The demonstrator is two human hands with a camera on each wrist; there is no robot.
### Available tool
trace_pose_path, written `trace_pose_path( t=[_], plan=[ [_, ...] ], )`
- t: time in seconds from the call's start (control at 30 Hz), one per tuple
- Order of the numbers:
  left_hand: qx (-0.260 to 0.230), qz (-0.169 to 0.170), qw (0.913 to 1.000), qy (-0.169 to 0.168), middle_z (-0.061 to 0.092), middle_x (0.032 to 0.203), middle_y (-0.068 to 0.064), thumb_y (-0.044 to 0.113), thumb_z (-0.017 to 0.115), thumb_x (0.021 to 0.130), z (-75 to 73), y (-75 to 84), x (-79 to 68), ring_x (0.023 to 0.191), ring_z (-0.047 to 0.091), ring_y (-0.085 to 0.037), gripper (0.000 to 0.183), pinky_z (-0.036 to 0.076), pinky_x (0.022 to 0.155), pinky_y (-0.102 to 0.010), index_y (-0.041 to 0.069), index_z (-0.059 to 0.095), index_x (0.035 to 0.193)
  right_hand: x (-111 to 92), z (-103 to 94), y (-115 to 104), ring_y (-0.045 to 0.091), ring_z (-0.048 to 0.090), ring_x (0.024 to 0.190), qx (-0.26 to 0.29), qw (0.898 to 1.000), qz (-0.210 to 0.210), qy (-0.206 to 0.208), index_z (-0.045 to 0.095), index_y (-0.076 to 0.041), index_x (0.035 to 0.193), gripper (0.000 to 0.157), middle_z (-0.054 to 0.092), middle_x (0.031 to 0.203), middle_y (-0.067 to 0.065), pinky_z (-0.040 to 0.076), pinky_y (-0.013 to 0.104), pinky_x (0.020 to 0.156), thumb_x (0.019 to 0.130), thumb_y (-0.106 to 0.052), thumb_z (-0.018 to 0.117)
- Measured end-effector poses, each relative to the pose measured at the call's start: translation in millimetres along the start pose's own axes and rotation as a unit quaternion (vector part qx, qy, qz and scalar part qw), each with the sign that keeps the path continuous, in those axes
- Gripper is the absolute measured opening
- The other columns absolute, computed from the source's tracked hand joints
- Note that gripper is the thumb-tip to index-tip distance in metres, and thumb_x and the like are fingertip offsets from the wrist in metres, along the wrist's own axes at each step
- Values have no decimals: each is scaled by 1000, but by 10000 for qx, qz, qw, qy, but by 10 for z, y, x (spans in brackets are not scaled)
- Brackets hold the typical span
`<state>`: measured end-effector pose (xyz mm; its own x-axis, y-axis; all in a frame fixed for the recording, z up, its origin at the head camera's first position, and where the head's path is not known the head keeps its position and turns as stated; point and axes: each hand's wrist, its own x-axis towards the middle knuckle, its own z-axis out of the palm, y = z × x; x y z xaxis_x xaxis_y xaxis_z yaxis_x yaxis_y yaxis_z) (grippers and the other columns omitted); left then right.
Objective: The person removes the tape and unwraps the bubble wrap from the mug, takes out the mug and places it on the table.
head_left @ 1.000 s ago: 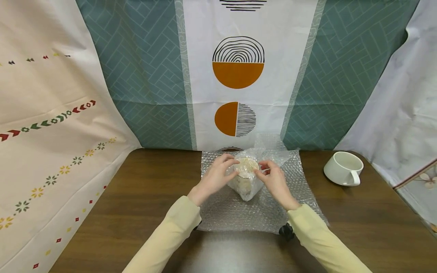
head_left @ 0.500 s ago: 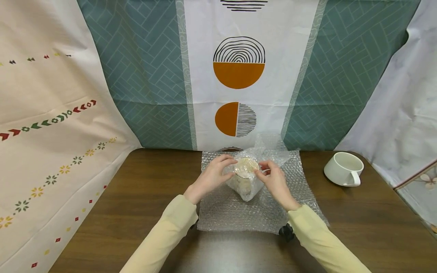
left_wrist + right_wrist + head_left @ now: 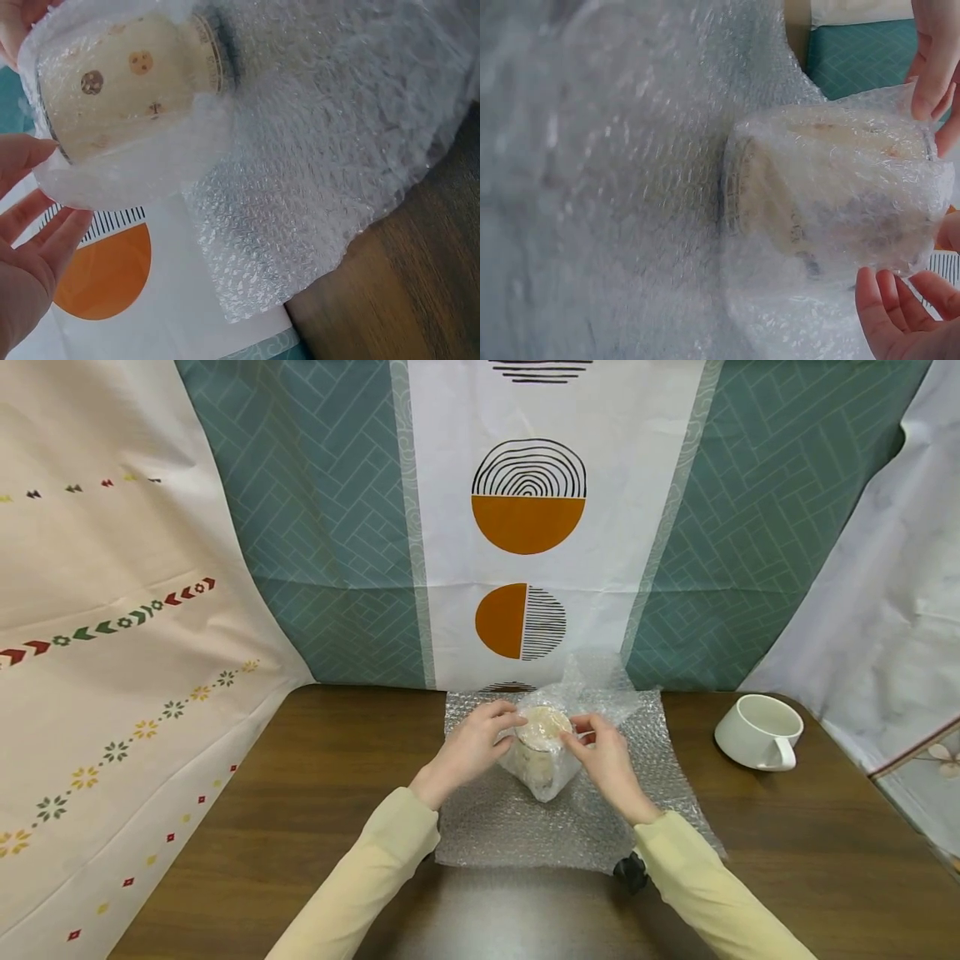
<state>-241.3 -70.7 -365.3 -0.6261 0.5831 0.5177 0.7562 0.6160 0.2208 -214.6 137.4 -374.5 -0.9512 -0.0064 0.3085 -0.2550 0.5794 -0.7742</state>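
Note:
A cream-coloured cup (image 3: 536,768) with small brown prints stands upright, loosely wrapped in bubble wrap (image 3: 150,169). My left hand (image 3: 476,739) is at the left of the cup's rim, its thumb and curved fingers on the wrap there. In the left wrist view its thumb lies by the dark rim and its other fingers against the wrap. My right hand (image 3: 603,756) pinches the wrap at the right side of the rim. The right wrist view shows its fingers (image 3: 889,300) bent against the wrapped cup. Whether the cup has a handle is hidden by the wrap.
A flat sheet of bubble wrap (image 3: 517,843) lies beneath the wrapped cup, its far part standing up against the hanging cloth (image 3: 450,635). An unwrapped white mug (image 3: 757,735) is at the right of the brown table (image 3: 330,777). Patterned cloths hang on the left and right.
My left hand draws slightly back from the rim, then comes in against it again. The right hand keeps its place, and the cup stays where it is.

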Motion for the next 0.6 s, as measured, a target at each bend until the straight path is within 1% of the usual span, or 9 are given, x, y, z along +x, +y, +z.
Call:
trace_pose_path(
  t=[0.13, 0.37, 0.5, 0.6],
  plan=[
    [90, -130, 9999, -26, 55, 112, -8, 2, 66, 81, 2, 13, -8, 99, 51, -23, 27, 44, 78, -31, 7, 66, 107, -13, 3, -8, 27, 54, 83, 28, 10000, 61, 42, 59, 3, 107, 28, 57, 97, 15, 45, 36, 65, 86, -15, 64],
    [119, -245, 9996, -53, 54, 114, -8, 4, 65, 82, 10, 22, -10, 101, 51, -23, 26, 44, 77, -31, 8, 65, 108, -47, -24, -36, 25, 56, 82, 48, 9994, 198, 277, 63, 1, 105, 26, 62, 93, 13, 45, 35, 65, 85, -15, 64],
    [102, -267, 9996, -78, 54, 115, -7, 4, 65, 83, 8, 19, -11, 101, 51, -23, 26, 44, 76, -30, 8, 66, 109, -56, -51, -55, 26, 57, 84, 94, 9994, 246, 222, 62, 2, 105, 26, 62, 94, 15, 46, 36, 67, 85, -14, 65],
    [67, -274, 9996, -90, 54, 116, -7, 4, 64, 83, 5, 19, -12, 102, 50, -23, 26, 44, 77, -31, 8, 66, 108, -69, -88, -69, 26, 57, 84, 136, 9993, 335, 106, 60, 3, 106, 27, 61, 95, 15, 46, 37, 68, 84, -13, 65]
  ],
)
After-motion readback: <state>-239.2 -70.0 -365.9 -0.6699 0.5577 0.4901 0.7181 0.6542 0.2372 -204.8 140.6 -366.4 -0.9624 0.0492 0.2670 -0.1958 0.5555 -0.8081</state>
